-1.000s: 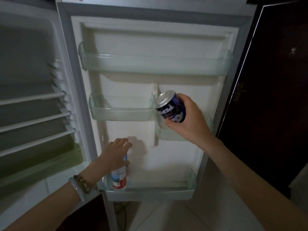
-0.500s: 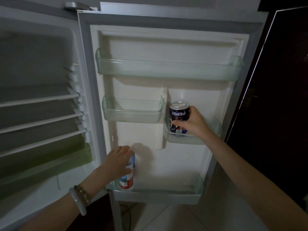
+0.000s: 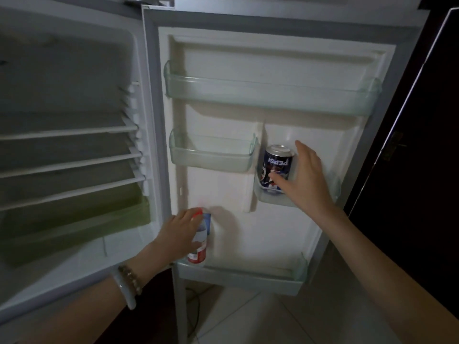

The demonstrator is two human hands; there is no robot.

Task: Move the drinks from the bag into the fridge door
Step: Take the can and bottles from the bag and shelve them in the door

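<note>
A dark blue Pepsi can (image 3: 278, 165) stands upright in the small right-hand bin (image 3: 273, 198) halfway up the fridge door. My right hand (image 3: 305, 180) is just to its right with fingers spread; the thumb still lies across the can's front and the fingers are off it. A small bottle (image 3: 200, 249) with a red cap and a red-and-white label stands at the left end of the bottom door shelf (image 3: 248, 279). My left hand (image 3: 178, 232) is wrapped around its upper part. No bag is in view.
The wide top door shelf (image 3: 273, 98) and the left middle bin (image 3: 211, 157) hold nothing. The fridge interior at left has wire shelves (image 3: 69, 132) and a greenish drawer (image 3: 74, 219). A dark door (image 3: 409, 170) stands close on the right; pale tiled floor lies below.
My right hand lowered the Pepsi can into the small right bin and then spread its fingers off it. My left hand stayed on the bottle in the bottom shelf.
</note>
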